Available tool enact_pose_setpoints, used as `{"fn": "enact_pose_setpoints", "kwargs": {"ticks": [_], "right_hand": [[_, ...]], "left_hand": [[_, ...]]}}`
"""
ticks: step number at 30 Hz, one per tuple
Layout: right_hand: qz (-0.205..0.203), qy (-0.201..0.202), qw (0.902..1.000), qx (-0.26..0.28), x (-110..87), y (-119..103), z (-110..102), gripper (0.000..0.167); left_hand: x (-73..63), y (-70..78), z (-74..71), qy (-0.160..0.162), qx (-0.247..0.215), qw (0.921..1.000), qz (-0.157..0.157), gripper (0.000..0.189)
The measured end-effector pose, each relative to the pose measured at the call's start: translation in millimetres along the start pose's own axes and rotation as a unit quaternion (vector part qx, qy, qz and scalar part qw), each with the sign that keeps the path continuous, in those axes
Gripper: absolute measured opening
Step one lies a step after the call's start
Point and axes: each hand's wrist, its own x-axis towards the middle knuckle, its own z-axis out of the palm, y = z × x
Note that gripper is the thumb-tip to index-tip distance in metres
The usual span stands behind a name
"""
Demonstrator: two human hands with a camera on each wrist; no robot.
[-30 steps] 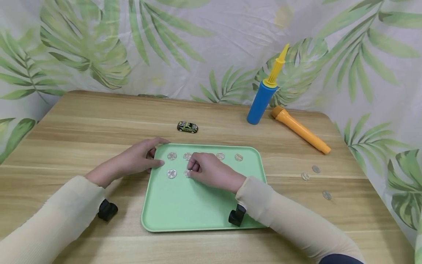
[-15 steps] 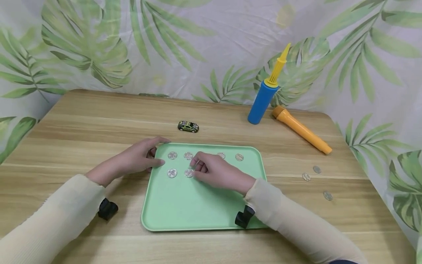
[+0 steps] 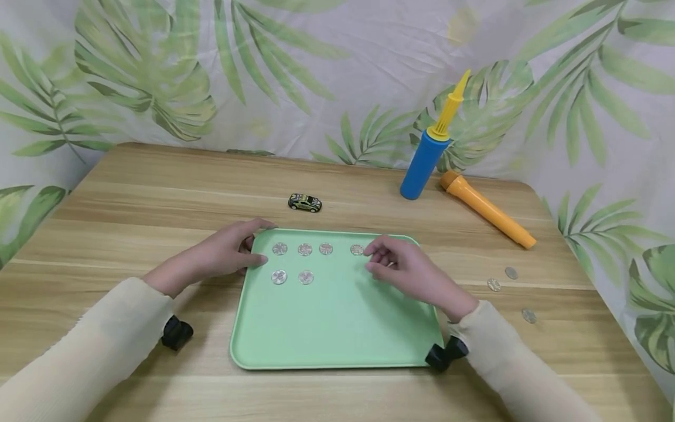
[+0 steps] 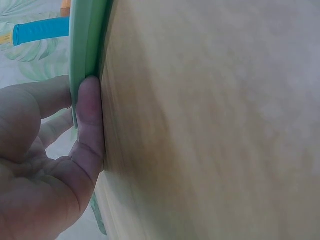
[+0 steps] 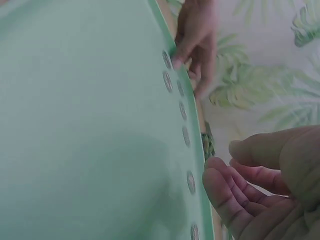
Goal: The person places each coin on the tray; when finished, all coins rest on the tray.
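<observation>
Fingers point(image 3: 378, 243) of R hand point(image 3: 408, 269) loosely bent over tray point(image 3: 337, 331), nr rear-row coin point(image 3: 357, 249)

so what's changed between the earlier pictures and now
The right hand has moved off the lower row's second coin, rightward to the right end of the upper row, and holds nothing visible. The upper row's third coin, hidden before in the head view, now shows. Unchanged: the left hand pinching the green tray, and the toy car.
</observation>
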Motion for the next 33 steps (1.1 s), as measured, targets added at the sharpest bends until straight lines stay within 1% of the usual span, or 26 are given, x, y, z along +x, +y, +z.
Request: {"fn": "enact_pose_setpoints", "kwargs": {"ticks": [4, 9, 12, 17, 21, 23, 27, 31, 33], "right_hand": [[0.03, 0.035, 0.9989, -0.006, -19.8, 16, -20, 0.024], [0.068, 0.092, 0.9918, -0.056, -46.1, 33, -48, 0.026], [0.092, 0.107, 0.9865, -0.083, -58.7, 43, -63, 0.027], [0.126, 0.11, 0.9795, -0.112, -76.0, 64, -81, 0.026], [0.164, 0.107, 0.9701, -0.143, -89.5, 80, -92, 0.029], [0.189, 0.098, 0.9636, -0.162, -95.1, 86, -97, 0.033], [0.225, 0.078, 0.9537, -0.184, -104.3, 95, -107, 0.039], [0.244, 0.065, 0.95, -0.184, -109.1, 99, -112, 0.041], [0.246, 0.063, 0.9498, -0.183, -110.0, 100, -112, 0.041]], "left_hand": [[-0.4, -1.2, -0.5, 0.0, 0.001, 1.0, -0.001, 0.067], [-0.9, -1.4, -0.1, -0.001, 0.0, 1.0, -0.004, 0.067], [-0.6, -1.1, -0.6, -0.001, 0.0, 1.0, -0.007, 0.067], [0.7, -1.3, -0.2, 0.0, 0.0, 1.0, -0.008, 0.067], [0.4, -1.2, 0.1, 0.001, -0.003, 1.0, -0.009, 0.067], [0.2, -1.2, 0.0, 0.0, -0.006, 0.9999, -0.011, 0.067], [0.0, -0.4, -0.4, -0.001, -0.011, 0.9999, -0.012, 0.066], [-0.2, 0.3, -0.2, -0.001, -0.009, 0.9999, -0.013, 0.066], [-0.1, 0.2, 0.1, -0.001, -0.008, 0.9999, -0.013, 0.066]]}}
